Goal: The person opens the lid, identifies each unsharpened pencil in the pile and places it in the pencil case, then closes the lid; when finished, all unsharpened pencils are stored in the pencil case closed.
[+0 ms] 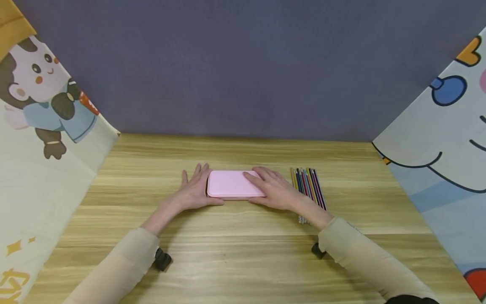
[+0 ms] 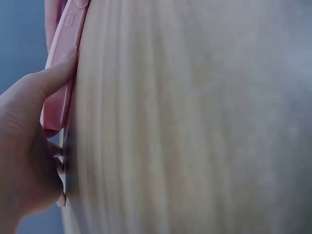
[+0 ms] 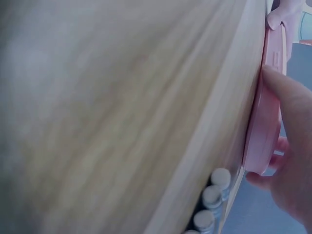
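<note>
A flat pink pencil case (image 1: 228,184) with rounded corners lies closed on the wooden table. My left hand (image 1: 195,192) holds its left end, thumb along the front side and other fingers spread beyond the end and back corner. In the left wrist view, the left thumb (image 2: 61,73) presses the front wall of the pencil case (image 2: 57,107). At the right end, my right hand (image 1: 275,190) grips it with thumb in front and fingers over the lid and back edge. The right wrist view shows the right thumb (image 3: 287,92) against the front of the pencil case (image 3: 263,129).
Several coloured pencils (image 1: 309,185) lie side by side right of the case, partly under my right wrist. Their rounded ends (image 3: 212,195) show in the right wrist view. A dark panel (image 1: 243,71) closes off the table's back; printed cartoon panels (image 1: 45,97) flank the sides.
</note>
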### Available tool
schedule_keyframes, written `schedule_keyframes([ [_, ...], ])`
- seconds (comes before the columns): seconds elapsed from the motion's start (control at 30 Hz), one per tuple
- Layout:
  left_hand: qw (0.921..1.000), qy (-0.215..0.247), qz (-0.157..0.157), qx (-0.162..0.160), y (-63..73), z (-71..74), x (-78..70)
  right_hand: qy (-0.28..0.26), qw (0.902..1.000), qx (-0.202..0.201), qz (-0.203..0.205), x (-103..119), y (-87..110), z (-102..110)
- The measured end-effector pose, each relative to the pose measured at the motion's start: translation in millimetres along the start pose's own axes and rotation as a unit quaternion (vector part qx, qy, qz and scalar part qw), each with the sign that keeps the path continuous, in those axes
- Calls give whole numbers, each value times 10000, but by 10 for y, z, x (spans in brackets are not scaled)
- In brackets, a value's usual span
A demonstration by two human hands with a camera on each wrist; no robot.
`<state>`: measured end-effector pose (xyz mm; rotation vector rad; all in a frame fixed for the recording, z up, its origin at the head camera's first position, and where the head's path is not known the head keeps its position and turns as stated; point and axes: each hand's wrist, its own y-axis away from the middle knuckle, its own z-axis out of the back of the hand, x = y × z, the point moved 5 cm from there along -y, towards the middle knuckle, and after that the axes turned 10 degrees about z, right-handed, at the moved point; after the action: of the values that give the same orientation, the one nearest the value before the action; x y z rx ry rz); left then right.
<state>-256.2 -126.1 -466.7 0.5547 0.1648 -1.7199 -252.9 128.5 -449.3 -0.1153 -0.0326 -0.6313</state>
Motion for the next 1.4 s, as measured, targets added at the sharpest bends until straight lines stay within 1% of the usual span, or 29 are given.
schedule_keyframes([
  [0.33,9999,9,-10,-115,-4,-44,-1,159,9998,-11,156,29,-6,20],
  [0.47,9996,65,-91,-275,-3,-61,5,255,9994,-26,251,34,-13,24],
  [0.6,9992,76,-70,-399,10,-76,20,328,9989,-49,345,39,-27,23],
  [0.77,9989,37,-7,-474,23,-99,26,276,9990,31,363,50,-34,18],
  [1.17,9983,-87,-17,-578,25,-112,-11,265,9986,241,387,50,-26,71],
  [1.4,9980,15,-9,-628,17,-122,1,191,9983,376,406,53,-45,82],
])
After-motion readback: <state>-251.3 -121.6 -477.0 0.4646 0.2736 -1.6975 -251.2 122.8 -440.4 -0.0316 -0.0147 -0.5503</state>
